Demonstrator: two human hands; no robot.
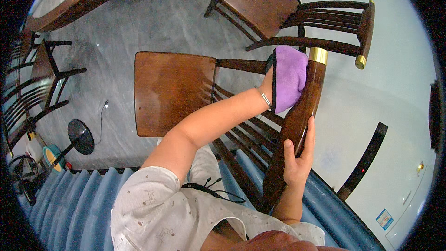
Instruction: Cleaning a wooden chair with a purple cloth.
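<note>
A dark wooden chair (174, 94) stands tipped in perspective before me, its seat to the left and its slatted back toward me. My left hand (267, 80) is mostly covered by a purple plush cloth (289, 76) with black edging. This cloth rests against the chair's top rail (313, 87), just below its gold-coloured end cap (318, 55). Lower down, my right hand (300, 162) grips the same rail, thumb on one side and fingers along the other. The left fingers are hidden by the cloth.
Another wooden chair (258, 3) stands beyond. More chairs (45, 66) and a wooden table edge (80, 3) are at left. A round black base (81, 136) and a thin cable (101, 122) are on the grey floor. A blue curtain (80, 209) hangs close by me.
</note>
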